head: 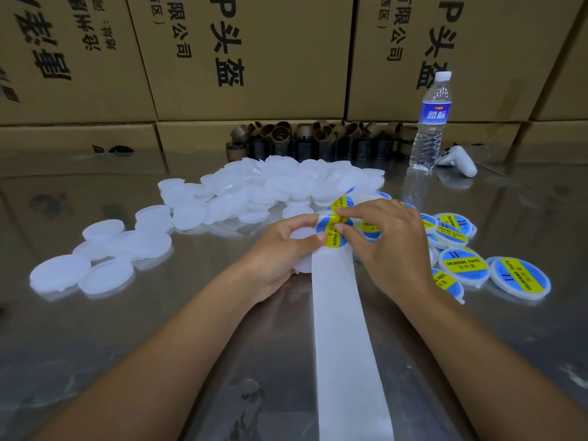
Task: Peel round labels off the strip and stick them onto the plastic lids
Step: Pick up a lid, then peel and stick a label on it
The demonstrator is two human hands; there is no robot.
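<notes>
The round blue-and-yellow label, printed "SOLDERING PASTE", sits at the far end of the white backing strip, between the two hands at the middle of the table. The right hand pinches the label's upper edge between thumb and forefinger. The left hand grips a white plastic lid just left of the label, fingers curled round its rim and the thumb lying across the top, its tip at the label's left edge. Whether the label already touches the lid cannot be told. A second label shows just beyond the right fingertips.

The bare strip runs from the hands straight back toward the person, lying flat on the reflective table.

Just right of the right hand lies a cluster of labelled lids, some overlapping. Beyond the hands is a heap of blank lids, and more blank ones lie scattered to the left.

Farther back, a row of brown cardboard cores stands against stacked cardboard boxes with black printed characters. A clear water bottle stands upright at the right, a white handheld controller lying just beside it.
</notes>
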